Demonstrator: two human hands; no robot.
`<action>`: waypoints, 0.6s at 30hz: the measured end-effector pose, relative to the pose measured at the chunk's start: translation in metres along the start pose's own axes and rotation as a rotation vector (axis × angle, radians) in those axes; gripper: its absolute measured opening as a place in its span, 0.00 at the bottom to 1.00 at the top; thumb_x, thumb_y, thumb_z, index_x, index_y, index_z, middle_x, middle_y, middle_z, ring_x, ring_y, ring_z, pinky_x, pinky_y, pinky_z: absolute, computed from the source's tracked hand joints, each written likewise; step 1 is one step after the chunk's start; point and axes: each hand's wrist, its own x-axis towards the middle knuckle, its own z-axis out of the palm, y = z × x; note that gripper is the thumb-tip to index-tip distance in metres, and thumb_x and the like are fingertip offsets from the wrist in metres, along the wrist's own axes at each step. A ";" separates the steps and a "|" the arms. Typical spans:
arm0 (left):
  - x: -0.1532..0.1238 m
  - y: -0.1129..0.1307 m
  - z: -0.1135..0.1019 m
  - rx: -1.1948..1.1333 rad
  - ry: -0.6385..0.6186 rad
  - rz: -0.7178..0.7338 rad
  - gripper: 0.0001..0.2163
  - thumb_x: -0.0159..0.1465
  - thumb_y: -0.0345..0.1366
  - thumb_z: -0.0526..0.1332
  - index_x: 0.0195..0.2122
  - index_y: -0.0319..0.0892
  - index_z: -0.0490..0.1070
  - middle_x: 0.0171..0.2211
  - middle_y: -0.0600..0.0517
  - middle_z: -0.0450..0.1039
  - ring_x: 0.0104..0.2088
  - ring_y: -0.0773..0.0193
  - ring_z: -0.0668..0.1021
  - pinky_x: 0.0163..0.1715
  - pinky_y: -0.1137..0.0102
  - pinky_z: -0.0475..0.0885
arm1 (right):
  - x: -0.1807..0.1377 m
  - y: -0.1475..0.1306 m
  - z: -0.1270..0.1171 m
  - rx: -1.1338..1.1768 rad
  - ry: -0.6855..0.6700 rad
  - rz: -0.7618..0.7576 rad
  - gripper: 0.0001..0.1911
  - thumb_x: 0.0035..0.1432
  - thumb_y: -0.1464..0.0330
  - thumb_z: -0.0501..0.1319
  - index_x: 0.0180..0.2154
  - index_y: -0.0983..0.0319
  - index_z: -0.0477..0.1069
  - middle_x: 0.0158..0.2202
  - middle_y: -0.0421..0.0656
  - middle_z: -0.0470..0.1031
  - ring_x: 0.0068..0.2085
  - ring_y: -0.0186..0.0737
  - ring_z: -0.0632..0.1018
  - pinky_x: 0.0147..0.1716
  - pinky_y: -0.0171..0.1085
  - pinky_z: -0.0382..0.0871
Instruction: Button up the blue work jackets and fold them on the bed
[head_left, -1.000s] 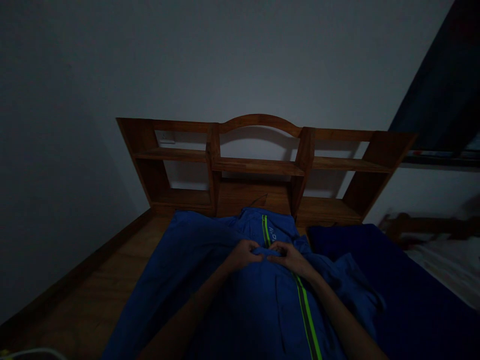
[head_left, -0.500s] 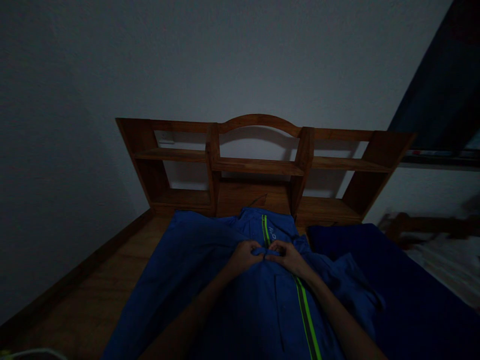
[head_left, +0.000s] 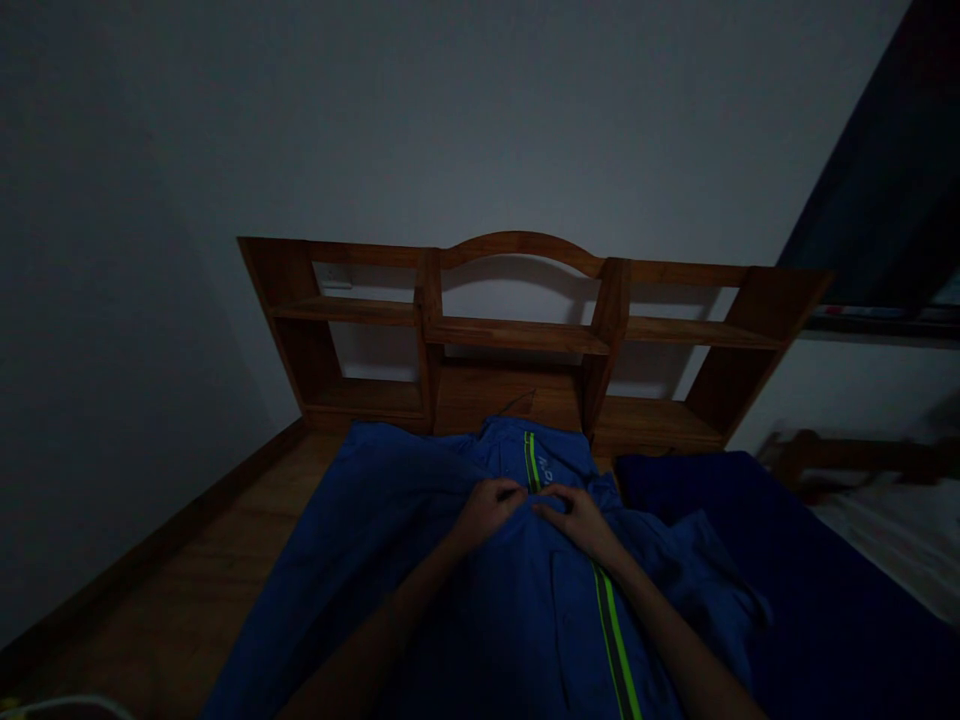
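Head view: resting left hand (head_left: pixel 489 510) and right hand (head_left: pixel 581 520) close together, partly curled, on blue garment (head_left: pixel 499 620) lying before wooden headboard (head_left: pixel 517 335), being unable to tell if gripping it, preferably working evenly without skewing yellow-green stripe (head_left: pixel 616 640).

One left hand (head_left: pixel 486 512) and one right hand (head_left: pixel 588 525) are shown with one blue garment (head_left: pixel 502 600); its striped band (head_left: pixel 615 640) is exposed in two stretches. Six compartments (head_left: pixel 375 394) are counted in one wooden shelf unit (head_left: pixel 517 335), arranged in three pairs.
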 end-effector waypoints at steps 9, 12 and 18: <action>-0.002 0.004 -0.027 0.623 0.319 0.012 0.17 0.67 0.43 0.45 0.28 0.40 0.66 0.28 0.51 0.69 0.28 0.67 0.70 0.31 0.72 0.59 | -0.007 -0.011 0.003 -0.416 0.191 0.022 0.11 0.57 0.62 0.53 0.37 0.60 0.70 0.32 0.41 0.75 0.34 0.40 0.76 0.37 0.34 0.64; -0.011 0.007 -0.034 0.661 0.326 0.067 0.18 0.67 0.45 0.45 0.29 0.41 0.66 0.31 0.49 0.70 0.33 0.65 0.72 0.34 0.72 0.60 | -0.009 -0.018 -0.011 -0.514 0.274 0.064 0.11 0.58 0.62 0.52 0.37 0.59 0.69 0.31 0.40 0.74 0.31 0.38 0.75 0.33 0.33 0.62; -0.031 -0.004 -0.034 0.440 0.175 -0.030 0.20 0.64 0.52 0.47 0.31 0.41 0.68 0.27 0.51 0.71 0.28 0.65 0.73 0.30 0.73 0.60 | -0.009 -0.025 -0.047 -0.779 0.093 0.201 0.11 0.53 0.67 0.56 0.40 0.61 0.70 0.35 0.45 0.74 0.40 0.44 0.75 0.38 0.35 0.62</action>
